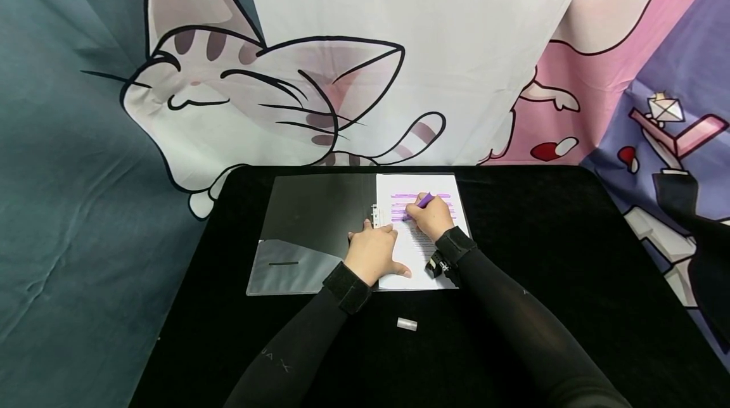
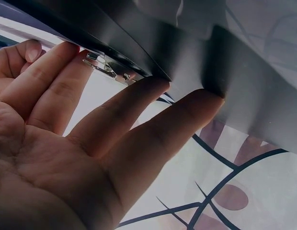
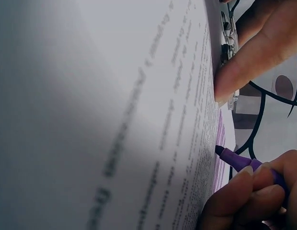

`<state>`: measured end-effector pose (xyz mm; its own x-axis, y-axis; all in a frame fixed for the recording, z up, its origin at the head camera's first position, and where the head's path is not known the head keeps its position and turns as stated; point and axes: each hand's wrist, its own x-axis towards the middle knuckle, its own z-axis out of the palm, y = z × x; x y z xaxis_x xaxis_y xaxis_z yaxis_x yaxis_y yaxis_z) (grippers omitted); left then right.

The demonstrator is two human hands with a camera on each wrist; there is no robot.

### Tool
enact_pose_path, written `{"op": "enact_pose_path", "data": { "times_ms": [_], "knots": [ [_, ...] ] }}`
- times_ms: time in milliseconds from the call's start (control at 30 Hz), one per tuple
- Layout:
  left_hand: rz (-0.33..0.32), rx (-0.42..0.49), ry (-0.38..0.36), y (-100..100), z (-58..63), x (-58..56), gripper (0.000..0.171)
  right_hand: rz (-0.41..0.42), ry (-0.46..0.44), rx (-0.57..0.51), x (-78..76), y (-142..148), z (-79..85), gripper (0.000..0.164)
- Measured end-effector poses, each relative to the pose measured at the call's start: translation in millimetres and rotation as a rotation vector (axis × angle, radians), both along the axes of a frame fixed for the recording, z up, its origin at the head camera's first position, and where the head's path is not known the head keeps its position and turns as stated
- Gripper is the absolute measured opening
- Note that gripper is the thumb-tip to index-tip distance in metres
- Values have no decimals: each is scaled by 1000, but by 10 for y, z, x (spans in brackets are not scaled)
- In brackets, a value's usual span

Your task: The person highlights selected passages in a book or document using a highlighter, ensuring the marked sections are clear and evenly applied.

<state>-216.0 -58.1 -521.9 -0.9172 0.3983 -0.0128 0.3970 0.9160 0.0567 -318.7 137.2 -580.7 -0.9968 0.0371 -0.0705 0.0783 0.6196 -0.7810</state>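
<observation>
A purple highlighter (image 3: 246, 163) is pinched in my right hand (image 1: 430, 216), its dark tip right at the page. The printed sheet (image 1: 410, 275) lies in the right side of an open folder (image 1: 319, 205), with several purple-marked lines across its upper part. My left hand (image 1: 373, 253) rests with spread fingers over the folder's spine and the sheet's left edge. In the left wrist view its fingertips (image 2: 213, 98) touch the folder's dark inner cover. Close to those fingers sits the metal clip (image 2: 108, 67) on the spine.
A small whitish cylinder (image 1: 407, 324), like a pen cap, lies on the black tabletop (image 1: 542, 230) in front of the folder. The folder's left cover has a grey pocket (image 1: 296, 272). Behind the table hangs a cartoon-cat cloth (image 1: 365, 2).
</observation>
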Motion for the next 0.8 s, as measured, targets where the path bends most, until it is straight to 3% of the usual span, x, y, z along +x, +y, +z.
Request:
{"op": "enact_pose_path", "data": {
  "times_ms": [500,633,800],
  "knots": [
    [1,6,13,3,14,4,97,-22,-31,-8,-152,124,-187,24],
    [-6,20,66,2,-128,-48,99,-25,-25,-8,-147,127,-185,24],
    [-5,15,54,3,-72,-28,99,-23,2,10,-132,130,-168,26]
  ]
}}
